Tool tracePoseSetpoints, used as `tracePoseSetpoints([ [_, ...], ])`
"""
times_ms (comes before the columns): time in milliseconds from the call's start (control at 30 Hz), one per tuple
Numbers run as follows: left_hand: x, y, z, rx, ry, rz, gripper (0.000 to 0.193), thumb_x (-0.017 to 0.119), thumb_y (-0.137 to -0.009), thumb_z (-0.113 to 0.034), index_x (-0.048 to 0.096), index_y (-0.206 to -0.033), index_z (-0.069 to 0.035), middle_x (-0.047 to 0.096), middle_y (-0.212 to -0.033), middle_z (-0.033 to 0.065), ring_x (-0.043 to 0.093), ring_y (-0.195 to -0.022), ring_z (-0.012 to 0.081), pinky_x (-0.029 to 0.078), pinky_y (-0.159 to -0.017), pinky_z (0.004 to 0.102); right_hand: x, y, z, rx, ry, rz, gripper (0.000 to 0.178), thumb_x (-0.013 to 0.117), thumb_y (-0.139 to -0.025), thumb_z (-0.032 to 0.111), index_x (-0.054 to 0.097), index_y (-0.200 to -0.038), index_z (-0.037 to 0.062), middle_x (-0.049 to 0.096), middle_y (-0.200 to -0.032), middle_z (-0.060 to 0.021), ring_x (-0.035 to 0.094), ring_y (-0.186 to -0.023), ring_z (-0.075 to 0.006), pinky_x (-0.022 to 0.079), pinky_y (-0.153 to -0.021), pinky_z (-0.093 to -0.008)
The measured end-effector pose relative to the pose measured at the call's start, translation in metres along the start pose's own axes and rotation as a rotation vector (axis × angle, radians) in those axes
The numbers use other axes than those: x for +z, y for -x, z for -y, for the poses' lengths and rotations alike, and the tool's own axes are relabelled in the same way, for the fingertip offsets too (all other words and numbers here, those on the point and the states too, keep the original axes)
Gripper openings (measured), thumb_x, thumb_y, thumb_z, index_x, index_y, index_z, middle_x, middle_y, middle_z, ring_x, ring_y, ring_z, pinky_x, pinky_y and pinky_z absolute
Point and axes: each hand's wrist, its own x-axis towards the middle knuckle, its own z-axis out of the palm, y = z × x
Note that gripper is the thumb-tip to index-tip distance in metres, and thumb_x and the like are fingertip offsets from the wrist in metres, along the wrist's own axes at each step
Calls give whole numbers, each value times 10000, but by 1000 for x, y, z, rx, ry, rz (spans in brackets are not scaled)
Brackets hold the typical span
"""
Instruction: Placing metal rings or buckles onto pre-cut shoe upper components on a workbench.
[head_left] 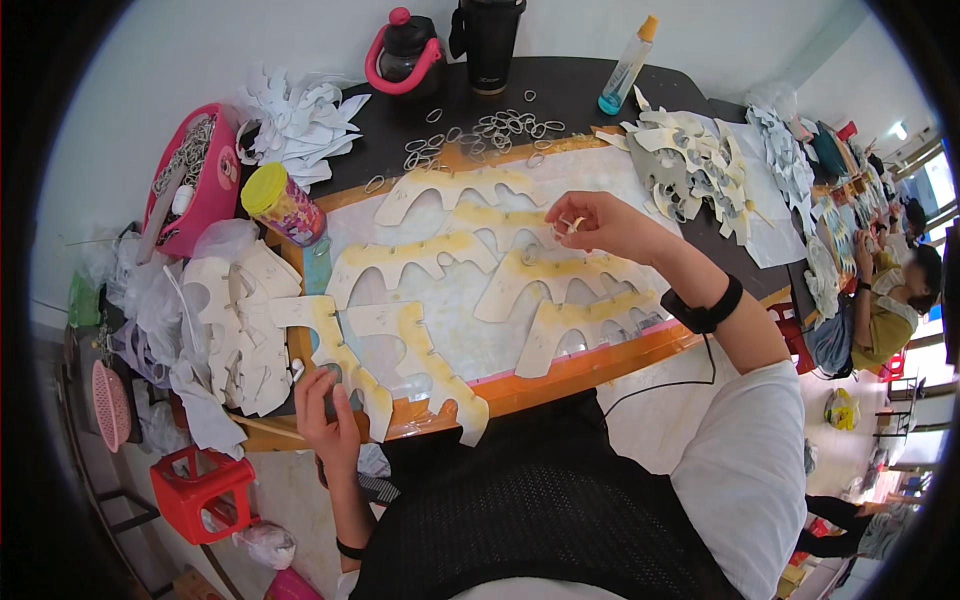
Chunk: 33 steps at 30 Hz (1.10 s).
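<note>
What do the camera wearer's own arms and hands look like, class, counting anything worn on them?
Both the right hand and left hand are ungloved. The right arm emerges from a loose white sleeve and wears a broad black band, with a thin black cable hanging below. A narrower black band crosses the left forearm.

A white wall [290,45] rises behind the far edge of a dark, round-cornered worktop [565,88]. Below its near left corner, a red plastic stool [237,482] stands on pale floor [650,388]. Beyond its right edge are bright windows [938,185] and a white lamp [900,131].
</note>
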Motion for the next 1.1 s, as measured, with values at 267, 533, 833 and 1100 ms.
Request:
tracePoseSetpoints([
  [267,1,0,1,-14,8,-6,167,572,-867,11,621,-1025,35,605,-1059,180,599,-977,309,471,-865,371,-7,0,-8,-58,221,84,216,652,-842,79,628,-1048,19,664,-839,-72,606,-763,-131,479,-688,-279],
  [533,1,0,-1,-11,-9,-13,158,554,-876,11,624,-1015,36,616,-1052,177,605,-979,293,472,-861,358,-2,-6,1,-177,516,133,102,658,-797,56,629,-883,10,664,-778,-71,614,-717,-148,486,-665,-282],
  [833,1,1,1,-27,8,-10,166,558,-873,15,626,-1022,35,612,-1062,183,607,-971,298,477,-856,361,13,-13,-13,-114,479,-73,112,686,-714,81,644,-803,26,665,-720,-101,655,-677,-218,513,-636,-329],
  [1100,3,0,-2,1,-11,-7,167,558,-872,17,624,-1024,38,612,-1064,184,605,-979,303,472,-869,364,15,-7,-8,-120,621,-110,118,688,-716,104,657,-808,36,673,-722,-96,667,-696,-244,521,-653,-348],
])
